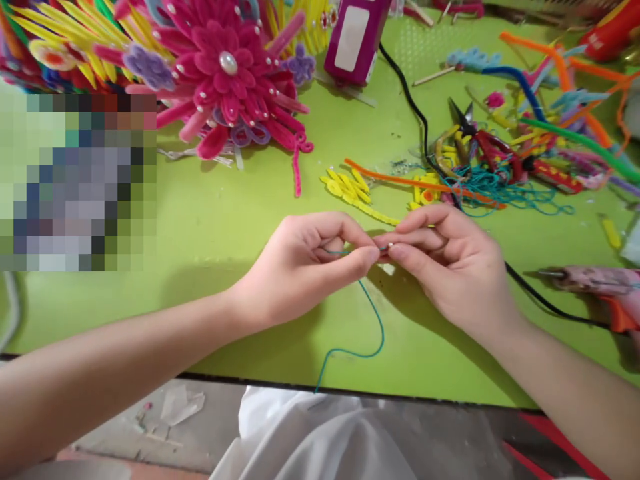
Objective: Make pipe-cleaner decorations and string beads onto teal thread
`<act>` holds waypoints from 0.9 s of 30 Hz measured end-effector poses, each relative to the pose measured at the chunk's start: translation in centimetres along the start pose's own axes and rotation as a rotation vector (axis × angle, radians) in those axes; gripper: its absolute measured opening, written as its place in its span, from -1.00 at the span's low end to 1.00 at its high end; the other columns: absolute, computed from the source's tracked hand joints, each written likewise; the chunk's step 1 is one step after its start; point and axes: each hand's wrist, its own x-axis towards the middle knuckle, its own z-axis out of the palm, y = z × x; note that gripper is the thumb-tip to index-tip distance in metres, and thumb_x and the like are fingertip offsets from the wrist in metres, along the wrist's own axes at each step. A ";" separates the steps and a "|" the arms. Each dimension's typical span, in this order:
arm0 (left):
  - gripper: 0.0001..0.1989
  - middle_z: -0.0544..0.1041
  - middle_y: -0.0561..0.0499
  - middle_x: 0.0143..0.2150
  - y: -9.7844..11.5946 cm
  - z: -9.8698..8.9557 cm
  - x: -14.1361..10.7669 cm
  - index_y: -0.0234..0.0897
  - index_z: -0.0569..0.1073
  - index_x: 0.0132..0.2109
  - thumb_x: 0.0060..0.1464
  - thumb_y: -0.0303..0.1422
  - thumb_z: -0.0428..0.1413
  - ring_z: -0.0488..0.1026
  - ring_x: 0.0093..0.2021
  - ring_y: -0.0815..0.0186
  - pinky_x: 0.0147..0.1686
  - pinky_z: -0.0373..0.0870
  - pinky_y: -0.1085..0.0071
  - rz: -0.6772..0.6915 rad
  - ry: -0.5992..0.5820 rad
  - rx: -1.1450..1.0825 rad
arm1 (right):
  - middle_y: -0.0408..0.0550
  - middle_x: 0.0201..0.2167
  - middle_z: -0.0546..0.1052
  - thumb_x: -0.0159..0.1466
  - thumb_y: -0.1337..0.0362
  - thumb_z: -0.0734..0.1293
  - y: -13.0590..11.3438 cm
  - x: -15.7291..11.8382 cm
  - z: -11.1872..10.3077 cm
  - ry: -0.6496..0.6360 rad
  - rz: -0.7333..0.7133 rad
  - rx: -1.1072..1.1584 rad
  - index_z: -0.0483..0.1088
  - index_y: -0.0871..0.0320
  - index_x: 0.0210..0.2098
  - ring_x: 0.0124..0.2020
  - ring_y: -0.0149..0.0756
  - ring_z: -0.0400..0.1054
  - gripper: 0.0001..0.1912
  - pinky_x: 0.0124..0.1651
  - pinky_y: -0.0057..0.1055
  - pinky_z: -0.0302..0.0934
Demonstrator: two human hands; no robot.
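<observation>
Thumb and forefinger of my left hand are pinched on a thin teal cord. The cord hangs from that hand, curves over the green table and runs past its front edge. Fingertip to fingertip with it, my right hand is closed in a pinch around a tiny white bead. A short bit of cord shows between the two pinches, but whether it passes through the bead is too small to tell. Just behind the hands lie yellow fuzzy-wire pieces and an orange pipe cleaner.
A big pink pipe-cleaner flower stands back left, beside a purple box. At right are red-handled pliers, tangled teal cord and loose pipe cleaners. A hot glue gun lies far right; a black cable crosses the table.
</observation>
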 end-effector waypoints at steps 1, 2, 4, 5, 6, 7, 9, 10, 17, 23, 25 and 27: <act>-0.84 0.20 0.21 -0.60 0.1 0.0 0.0 -0.32 0.55 -0.32 0.24 -0.36 0.26 -0.05 -0.61 0.57 -0.64 -0.16 0.54 0.002 -0.011 -0.002 | -0.20 -0.28 0.72 0.32 0.24 0.54 -0.1 0.0 0.0 -0.009 -0.003 0.001 0.45 -0.02 -0.16 -0.18 -0.29 0.68 -0.80 0.03 -0.34 0.61; -0.85 0.17 0.22 -0.61 0.1 0.0 0.0 -0.31 0.55 -0.32 0.24 -0.37 0.26 -0.07 -0.61 0.57 -0.65 -0.19 0.54 0.001 -0.020 -0.002 | -0.20 -0.27 0.72 0.33 0.26 0.53 -0.1 -0.1 0.0 -0.016 -0.008 0.001 0.46 -0.01 -0.16 -0.17 -0.30 0.68 -0.81 0.03 -0.35 0.61; -0.85 0.16 0.22 -0.61 0.1 0.0 0.0 -0.31 0.56 -0.32 0.23 -0.36 0.27 -0.07 -0.61 0.57 -0.66 -0.21 0.54 -0.011 -0.026 0.000 | -0.19 -0.25 0.72 0.35 0.29 0.52 -0.2 -0.2 0.0 -0.021 -0.017 -0.012 0.46 0.01 -0.16 -0.15 -0.29 0.69 -0.83 0.04 -0.37 0.60; -0.85 0.18 0.21 -0.60 0.1 0.0 0.0 -0.30 0.56 -0.32 0.23 -0.36 0.28 -0.06 -0.61 0.56 -0.66 -0.20 0.53 -0.019 -0.026 0.004 | -0.19 -0.25 0.72 0.35 0.30 0.51 -0.2 -0.2 0.0 -0.018 -0.022 -0.024 0.46 0.01 -0.15 -0.13 -0.29 0.69 -0.84 0.04 -0.37 0.60; -0.85 0.19 0.21 -0.60 0.0 0.1 0.0 -0.30 0.56 -0.32 0.22 -0.36 0.29 -0.05 -0.61 0.56 -0.66 -0.20 0.53 -0.027 -0.026 0.007 | -0.19 -0.24 0.72 0.35 0.30 0.51 -0.2 -0.3 0.0 -0.014 -0.030 -0.037 0.46 0.01 -0.15 -0.12 -0.28 0.69 -0.84 0.03 -0.38 0.60; -0.85 0.20 0.21 -0.60 0.0 0.1 0.0 -0.30 0.56 -0.33 0.21 -0.36 0.30 -0.04 -0.61 0.56 -0.66 -0.20 0.53 -0.031 -0.023 0.010 | -0.18 -0.24 0.72 0.36 0.31 0.50 -0.2 -0.4 0.1 -0.009 -0.040 -0.051 0.46 0.02 -0.15 -0.11 -0.28 0.69 -0.84 0.03 -0.38 0.60; -0.86 0.20 0.21 -0.61 0.0 0.1 -0.1 -0.29 0.58 -0.33 0.18 -0.36 0.34 -0.04 -0.61 0.56 -0.66 -0.20 0.52 -0.036 -0.014 0.016 | -0.18 -0.22 0.72 0.36 0.31 0.50 -0.2 -0.5 0.2 0.000 -0.062 -0.082 0.46 0.02 -0.14 -0.09 -0.27 0.69 -0.85 0.02 -0.39 0.61; -0.85 0.20 0.21 -0.61 0.0 0.1 -0.1 -0.28 0.58 -0.33 0.17 -0.35 0.35 -0.04 -0.61 0.56 -0.66 -0.20 0.52 -0.038 -0.009 0.018 | -0.19 -0.22 0.72 0.37 0.30 0.50 -0.1 -0.6 0.2 0.004 -0.073 -0.098 0.47 0.02 -0.13 -0.09 -0.27 0.69 -0.86 0.02 -0.39 0.61; -0.79 0.25 0.18 -0.61 0.0 0.0 -0.1 -0.24 0.61 -0.34 0.11 -0.23 0.42 -0.02 -0.62 0.54 -0.66 -0.18 0.46 -0.075 0.003 0.033 | -0.18 -0.15 0.71 0.39 0.26 0.49 0.2 -1.4 0.2 0.055 -0.121 -0.250 0.51 -0.03 -0.08 -0.09 -0.27 0.68 -0.86 -0.05 -0.39 0.64; -0.80 0.21 0.18 -0.62 0.0 0.0 0.0 -0.23 0.62 -0.34 0.14 -0.23 0.39 -0.04 -0.62 0.53 -0.65 -0.18 0.46 -0.070 -0.006 0.054 | -0.18 -0.11 0.71 0.41 0.29 0.46 0.2 -1.6 0.0 0.038 -0.163 -0.300 0.51 -0.03 -0.05 -0.09 -0.32 0.67 -0.86 -0.05 -0.44 0.63; -0.81 0.21 0.18 -0.62 0.1 0.0 0.0 -0.23 0.62 -0.34 0.13 -0.24 0.40 -0.05 -0.62 0.53 -0.65 -0.19 0.46 -0.075 -0.006 0.056 | -0.22 -0.09 0.71 0.40 0.35 0.46 0.1 -1.6 0.0 0.020 -0.190 -0.294 0.51 -0.05 -0.04 -0.09 -0.36 0.67 -0.82 -0.05 -0.51 0.61; -0.81 0.21 0.18 -0.62 0.1 0.0 0.0 -0.24 0.62 -0.34 0.12 -0.25 0.41 -0.05 -0.62 0.53 -0.66 -0.19 0.46 -0.081 -0.005 0.057 | -0.24 -0.07 0.71 0.39 0.39 0.46 0.1 -1.6 0.1 0.009 -0.209 -0.295 0.50 -0.06 -0.03 -0.09 -0.39 0.67 -0.77 -0.05 -0.54 0.59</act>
